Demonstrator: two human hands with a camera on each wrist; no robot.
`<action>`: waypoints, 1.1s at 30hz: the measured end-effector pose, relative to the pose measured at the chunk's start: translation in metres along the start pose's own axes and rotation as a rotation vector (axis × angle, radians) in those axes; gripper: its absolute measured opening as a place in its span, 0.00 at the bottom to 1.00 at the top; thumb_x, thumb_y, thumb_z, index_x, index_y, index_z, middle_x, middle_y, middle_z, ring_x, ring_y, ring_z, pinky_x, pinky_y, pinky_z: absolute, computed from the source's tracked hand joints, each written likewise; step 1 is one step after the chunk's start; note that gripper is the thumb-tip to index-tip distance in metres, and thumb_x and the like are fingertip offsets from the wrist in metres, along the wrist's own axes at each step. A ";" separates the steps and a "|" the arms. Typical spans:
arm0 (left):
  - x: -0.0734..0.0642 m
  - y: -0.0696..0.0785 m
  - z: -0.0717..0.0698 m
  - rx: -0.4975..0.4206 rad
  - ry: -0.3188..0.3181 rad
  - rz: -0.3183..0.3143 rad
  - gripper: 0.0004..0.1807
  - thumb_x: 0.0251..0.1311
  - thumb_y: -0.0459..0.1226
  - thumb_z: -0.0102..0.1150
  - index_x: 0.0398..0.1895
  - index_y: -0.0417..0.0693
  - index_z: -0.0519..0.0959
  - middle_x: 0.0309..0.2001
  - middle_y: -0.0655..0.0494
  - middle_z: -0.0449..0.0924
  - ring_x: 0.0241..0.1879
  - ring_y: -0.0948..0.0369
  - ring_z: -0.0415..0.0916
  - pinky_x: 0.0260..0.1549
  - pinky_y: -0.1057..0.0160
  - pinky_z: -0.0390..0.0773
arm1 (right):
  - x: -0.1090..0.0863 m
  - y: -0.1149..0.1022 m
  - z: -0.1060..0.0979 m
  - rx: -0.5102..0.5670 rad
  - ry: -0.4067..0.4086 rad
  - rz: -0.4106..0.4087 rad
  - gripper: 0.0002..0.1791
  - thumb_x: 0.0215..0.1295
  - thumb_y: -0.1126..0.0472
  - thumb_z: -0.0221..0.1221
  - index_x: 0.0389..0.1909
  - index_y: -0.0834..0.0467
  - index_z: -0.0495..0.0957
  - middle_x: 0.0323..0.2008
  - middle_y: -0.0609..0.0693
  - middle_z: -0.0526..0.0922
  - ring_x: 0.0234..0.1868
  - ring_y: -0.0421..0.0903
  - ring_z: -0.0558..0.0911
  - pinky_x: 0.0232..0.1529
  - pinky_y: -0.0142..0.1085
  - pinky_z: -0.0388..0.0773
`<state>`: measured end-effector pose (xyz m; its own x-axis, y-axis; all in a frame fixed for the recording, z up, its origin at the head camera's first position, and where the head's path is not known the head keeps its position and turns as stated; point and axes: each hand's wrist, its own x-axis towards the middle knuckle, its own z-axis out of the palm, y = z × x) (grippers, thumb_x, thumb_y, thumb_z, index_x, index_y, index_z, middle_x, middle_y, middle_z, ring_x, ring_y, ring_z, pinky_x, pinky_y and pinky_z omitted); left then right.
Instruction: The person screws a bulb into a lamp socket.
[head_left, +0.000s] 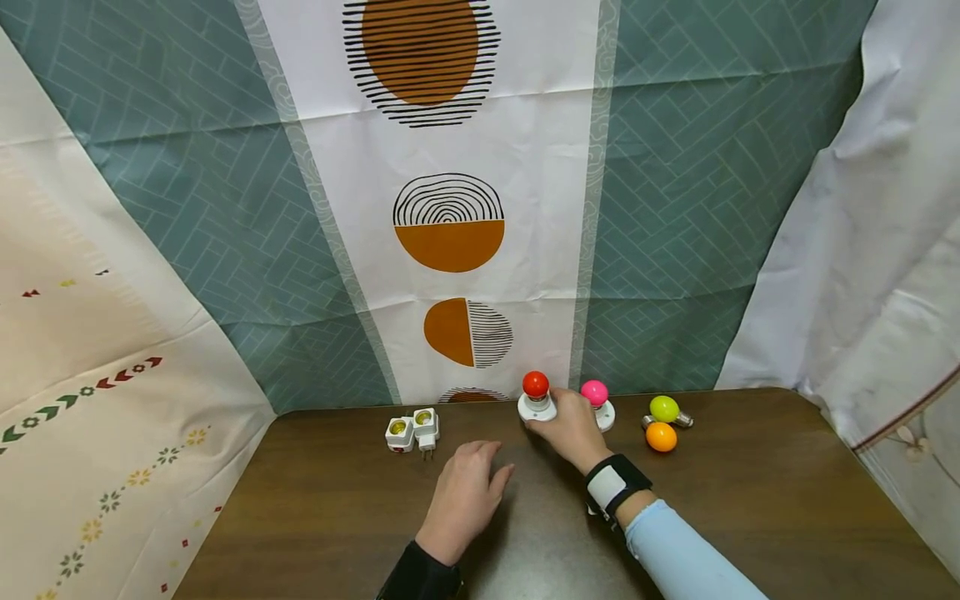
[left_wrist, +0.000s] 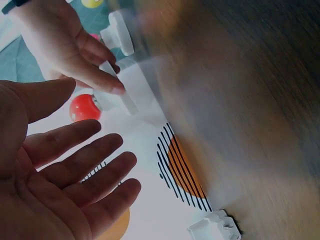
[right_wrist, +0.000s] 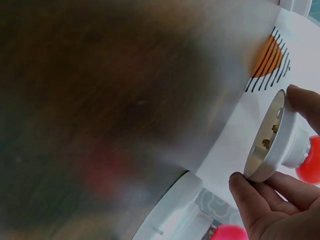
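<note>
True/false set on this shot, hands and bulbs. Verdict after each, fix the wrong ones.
1. The right hand holds the white base of the red bulb. True.
2. Two white sockets lie to the left of the red bulb in the head view. True.
3. The left hand grips one of the sockets. False: the left hand holds nothing.
4. The pink bulb is mounted on a white base of its own. True.
5. The orange bulb is mounted on a white base. False: it lies loose on the table, beside the yellow-green bulb.
</note>
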<state>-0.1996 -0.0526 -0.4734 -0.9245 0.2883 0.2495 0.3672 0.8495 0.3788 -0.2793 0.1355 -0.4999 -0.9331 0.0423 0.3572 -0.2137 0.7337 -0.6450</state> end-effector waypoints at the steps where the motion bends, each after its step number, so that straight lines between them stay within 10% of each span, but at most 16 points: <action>1: 0.000 0.000 0.000 -0.004 -0.002 -0.004 0.20 0.58 0.47 0.60 0.48 0.44 0.79 0.47 0.52 0.81 0.50 0.55 0.77 0.47 0.54 0.77 | 0.001 0.000 0.001 -0.001 0.003 0.000 0.24 0.38 0.55 0.74 0.37 0.62 0.81 0.33 0.53 0.85 0.31 0.47 0.81 0.33 0.41 0.75; 33: -0.003 -0.003 0.004 -0.042 -0.071 -0.019 0.22 0.56 0.48 0.61 0.48 0.43 0.80 0.45 0.53 0.82 0.49 0.56 0.77 0.47 0.54 0.76 | 0.008 0.009 0.013 -0.143 -0.068 0.078 0.32 0.34 0.55 0.75 0.40 0.67 0.73 0.32 0.60 0.82 0.33 0.56 0.82 0.38 0.47 0.78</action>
<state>-0.1985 -0.0547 -0.4786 -0.9358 0.3039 0.1788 0.3519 0.8362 0.4205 -0.2929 0.1338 -0.5119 -0.9637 0.0607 0.2599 -0.1007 0.8192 -0.5646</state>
